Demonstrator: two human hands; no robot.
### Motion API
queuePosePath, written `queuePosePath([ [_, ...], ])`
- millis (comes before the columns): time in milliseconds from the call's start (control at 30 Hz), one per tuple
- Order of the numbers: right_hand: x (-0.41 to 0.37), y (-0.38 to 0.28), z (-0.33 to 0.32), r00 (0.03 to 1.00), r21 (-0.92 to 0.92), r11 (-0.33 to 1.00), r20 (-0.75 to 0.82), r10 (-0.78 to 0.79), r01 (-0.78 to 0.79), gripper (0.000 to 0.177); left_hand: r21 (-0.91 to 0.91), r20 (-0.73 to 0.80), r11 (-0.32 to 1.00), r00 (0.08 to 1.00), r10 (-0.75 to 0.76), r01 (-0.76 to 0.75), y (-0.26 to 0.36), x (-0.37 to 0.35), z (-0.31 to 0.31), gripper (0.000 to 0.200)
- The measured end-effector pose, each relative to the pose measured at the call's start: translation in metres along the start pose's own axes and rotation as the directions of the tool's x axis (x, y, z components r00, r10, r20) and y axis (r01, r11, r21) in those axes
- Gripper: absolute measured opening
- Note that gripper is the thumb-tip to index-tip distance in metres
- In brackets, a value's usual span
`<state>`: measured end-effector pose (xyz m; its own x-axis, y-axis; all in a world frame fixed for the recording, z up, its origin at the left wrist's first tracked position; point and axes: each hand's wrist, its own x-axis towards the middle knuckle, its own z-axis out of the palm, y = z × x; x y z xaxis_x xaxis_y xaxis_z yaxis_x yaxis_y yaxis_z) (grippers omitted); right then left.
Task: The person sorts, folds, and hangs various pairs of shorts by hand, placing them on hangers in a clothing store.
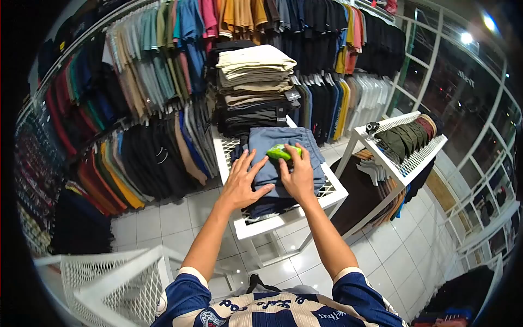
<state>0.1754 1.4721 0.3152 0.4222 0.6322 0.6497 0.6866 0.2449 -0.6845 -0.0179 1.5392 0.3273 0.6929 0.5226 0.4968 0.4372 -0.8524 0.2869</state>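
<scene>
A pile of folded garments with blue-grey trousers [278,137] on top lies at the near end of a white mesh table [336,194]. My right hand [298,177] has its fingers curled over a bright green object [280,152], perhaps a packet, resting on the trousers. My left hand [239,181] lies spread on the left part of the same garment, fingers apart, with nothing in it. Behind the trousers rises a taller stack of folded clothes [253,73], cream on top, then brown and black.
Hanging shirts [147,60] line the wall behind and to the left. A second white mesh stand [406,177] at the right bears rolled dark green items [406,139]. Another white mesh stand [125,280] is at the lower left. Glass panels stand at the far right.
</scene>
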Motion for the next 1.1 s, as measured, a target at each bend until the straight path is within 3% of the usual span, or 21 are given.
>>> queuePosePath([
  [133, -0.011, 0.006, 0.006, 0.992, -0.36, 0.925, 0.034, -0.122, 0.126, 0.051, -0.037, 0.09, 0.997, 0.994, 0.068, -0.065, -0.029, 0.018, 0.005, 0.093],
  [233, -0.035, -0.013, -0.004, 0.998, -0.515, 0.856, -0.008, -0.069, 0.055, 0.07, -0.067, 0.054, 0.981, 0.981, 0.186, -0.182, -0.032, 0.03, 0.01, 0.096],
  [267, -0.054, -0.007, -0.008, 0.999, -0.493, 0.869, 0.009, -0.035, 0.035, 0.082, -0.079, 0.069, 0.982, 0.982, 0.177, -0.172, -0.032, 0.027, 0.015, 0.096],
  [367, -0.107, -0.016, -0.025, 0.996, -0.593, 0.805, 0.056, 0.07, -0.023, 0.09, -0.208, 0.003, 0.963, 0.984, 0.177, -0.173, -0.034, 0.035, 0.015, 0.095],
  [400, -0.127, -0.009, -0.025, 0.994, -0.586, 0.804, -0.036, 0.101, -0.103, 0.092, -0.199, -0.002, 0.96, 0.98, 0.199, -0.195, -0.038, 0.032, 0.02, 0.093],
  [433, -0.14, 0.0, -0.023, 0.982, -0.573, 0.798, -0.128, 0.136, -0.185, 0.094, -0.193, -0.005, 0.957, 0.975, 0.22, -0.217, -0.041, 0.032, 0.025, 0.091],
  [467, -0.147, 0.007, -0.022, 0.937, -0.45, 0.824, -0.224, 0.269, -0.344, 0.099, -0.207, -0.022, 0.953, 0.975, 0.22, -0.22, -0.042, 0.03, 0.03, 0.086],
  [500, -0.15, 0.014, -0.018, 0.934, -0.455, 0.818, -0.223, 0.278, -0.353, 0.099, -0.216, -0.014, 0.952, 0.976, 0.219, -0.217, -0.042, 0.029, 0.034, 0.086],
  [567, -0.154, 0.025, -0.006, 0.756, -0.069, 0.782, -0.321, 0.57, -0.619, 0.102, -0.206, -0.052, 0.952, 0.974, 0.221, -0.227, -0.042, 0.03, 0.038, 0.082],
  [600, -0.15, 0.025, -0.004, 0.746, -0.079, 0.761, -0.284, 0.603, -0.645, 0.095, -0.198, -0.061, 0.952, 0.973, 0.225, -0.232, -0.041, 0.031, 0.04, 0.079],
  [633, -0.145, 0.023, -0.005, 0.737, -0.079, 0.752, -0.289, 0.611, -0.655, 0.095, -0.205, -0.05, 0.95, 0.972, 0.228, -0.234, -0.04, 0.033, 0.04, 0.079],
  [700, -0.138, 0.021, -0.008, 0.692, 0.104, 0.728, -0.245, 0.679, -0.677, 0.087, -0.188, -0.067, 0.953, 0.972, 0.227, -0.236, -0.034, 0.035, 0.043, 0.078],
  [767, -0.135, 0.025, -0.005, 0.723, 0.086, 0.78, -0.323, 0.611, -0.62, 0.079, -0.197, -0.077, 0.95, 0.97, 0.232, -0.242, -0.031, 0.04, 0.044, 0.076],
  [833, -0.135, 0.032, -0.006, 0.671, 0.337, 0.731, -0.296, 0.68, -0.593, 0.08, -0.212, -0.09, 0.948, 0.971, 0.223, -0.237, -0.03, 0.042, 0.046, 0.078],
  [967, -0.138, 0.054, -0.012, 0.676, 0.292, 0.754, -0.332, 0.657, -0.589, 0.076, -0.242, -0.093, 0.94, 0.97, 0.223, -0.24, -0.029, 0.042, 0.06, 0.077],
  [1000, -0.133, 0.049, -0.019, 0.719, 0.168, 0.781, -0.312, 0.621, -0.602, 0.077, -0.244, -0.102, 0.941, 0.972, 0.213, -0.232, -0.028, 0.041, 0.064, 0.077],
  [1100, -0.123, 0.045, -0.022, 0.675, 0.301, 0.74, -0.304, 0.672, -0.601, 0.075, -0.264, -0.099, 0.936, 0.972, 0.215, -0.234, -0.024, 0.045, 0.065, 0.075],
])
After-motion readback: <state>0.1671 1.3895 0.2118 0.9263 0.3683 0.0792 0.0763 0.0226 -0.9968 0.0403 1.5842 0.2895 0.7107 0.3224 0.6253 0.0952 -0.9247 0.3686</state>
